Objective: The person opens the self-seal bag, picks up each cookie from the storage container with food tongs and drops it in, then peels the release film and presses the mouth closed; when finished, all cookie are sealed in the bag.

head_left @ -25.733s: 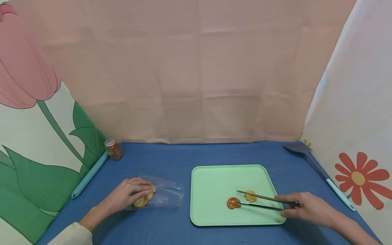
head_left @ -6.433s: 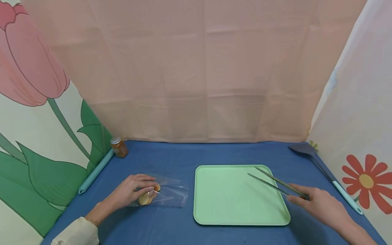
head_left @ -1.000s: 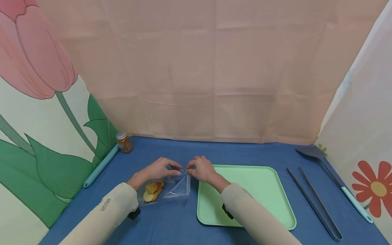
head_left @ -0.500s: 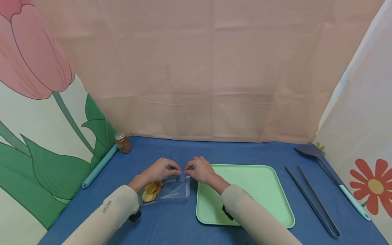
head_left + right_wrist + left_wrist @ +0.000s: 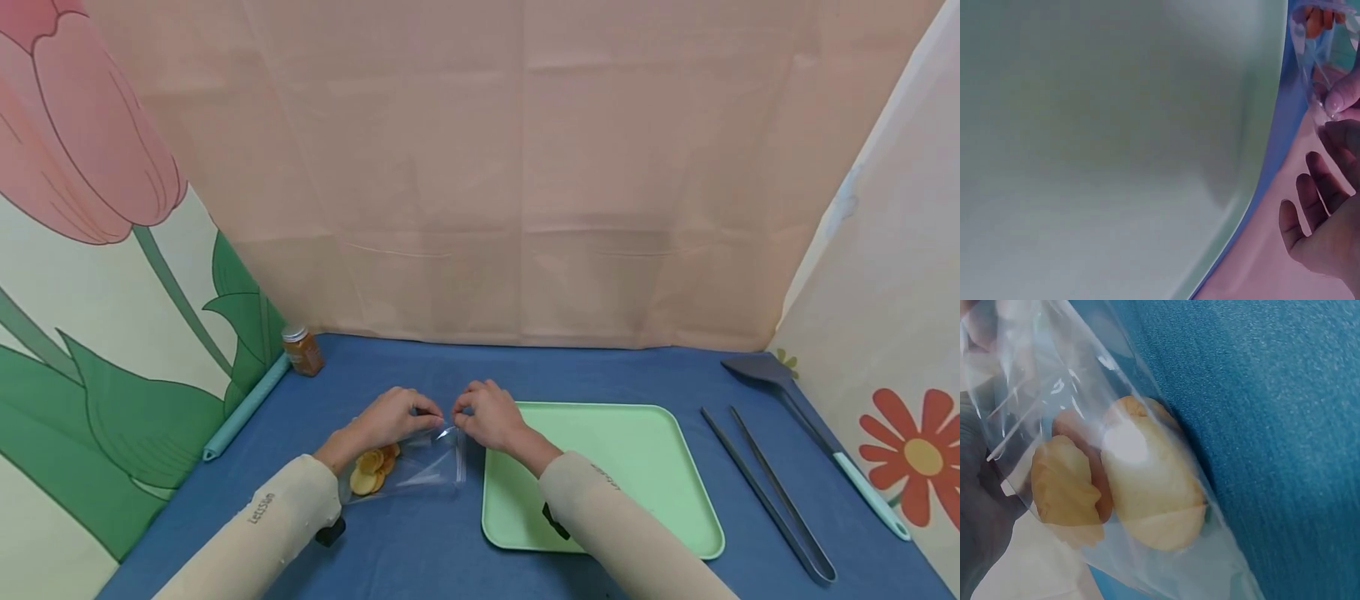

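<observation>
A clear plastic bag (image 5: 429,472) lies on the blue cloth left of the tray, its opening toward the right. Inside, at its left end, are several biscuits (image 5: 366,472), also seen through the film as pale oval and ridged biscuits (image 5: 1154,481) in the left wrist view. My left hand (image 5: 396,415) pinches the bag's far edge near the opening between thumb and fingertip. Facing it, my right hand (image 5: 487,413) pinches the far corner of the opening. In the right wrist view, the right hand's (image 5: 1329,219) other fingers are spread, and the two hands' fingertips nearly meet.
A light green tray (image 5: 600,475) sits under my right forearm. To its right, metal tongs (image 5: 780,500) and a spatula (image 5: 817,433) lie on the cloth. A spice jar (image 5: 303,352) and a rolled teal mat (image 5: 247,408) lie along the left side.
Earlier, my right hand held the tongs at biscuits on the tray; those biscuits no longer lie there. The tongs now lie on the cloth, and my right hand has moved to the bag's opening.
</observation>
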Demonstrator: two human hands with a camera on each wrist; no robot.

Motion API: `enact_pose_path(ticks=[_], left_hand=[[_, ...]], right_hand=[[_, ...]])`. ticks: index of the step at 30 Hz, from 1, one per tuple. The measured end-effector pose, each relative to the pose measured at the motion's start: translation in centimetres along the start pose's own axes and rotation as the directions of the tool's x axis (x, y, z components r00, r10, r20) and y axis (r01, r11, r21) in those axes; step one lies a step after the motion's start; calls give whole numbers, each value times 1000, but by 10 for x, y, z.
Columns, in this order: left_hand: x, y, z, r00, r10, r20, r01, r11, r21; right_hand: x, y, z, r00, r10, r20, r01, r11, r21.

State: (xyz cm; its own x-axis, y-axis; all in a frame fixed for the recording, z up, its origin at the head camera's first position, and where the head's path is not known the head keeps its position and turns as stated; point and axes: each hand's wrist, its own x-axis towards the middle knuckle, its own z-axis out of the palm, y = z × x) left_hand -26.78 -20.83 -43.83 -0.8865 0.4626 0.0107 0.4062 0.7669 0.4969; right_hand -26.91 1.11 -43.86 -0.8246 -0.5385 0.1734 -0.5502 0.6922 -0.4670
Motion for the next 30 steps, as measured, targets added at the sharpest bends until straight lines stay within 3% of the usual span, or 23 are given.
enact_pose_path(ticks=[11, 22, 30], left_hand=[[0, 0, 0, 1000, 14, -5, -14, 1000, 27], [1, 3, 0, 1000, -22, -15, 23, 999, 42], [-1, 6, -1, 999, -35, -14, 36, 999, 29]], right_hand=[[-2, 1, 0, 999, -39, 5, 39, 999, -14], [-4, 7, -2, 999, -31, 27, 31, 999, 20], [-5, 9, 2, 1000, -9, -27, 8, 1000, -30]])
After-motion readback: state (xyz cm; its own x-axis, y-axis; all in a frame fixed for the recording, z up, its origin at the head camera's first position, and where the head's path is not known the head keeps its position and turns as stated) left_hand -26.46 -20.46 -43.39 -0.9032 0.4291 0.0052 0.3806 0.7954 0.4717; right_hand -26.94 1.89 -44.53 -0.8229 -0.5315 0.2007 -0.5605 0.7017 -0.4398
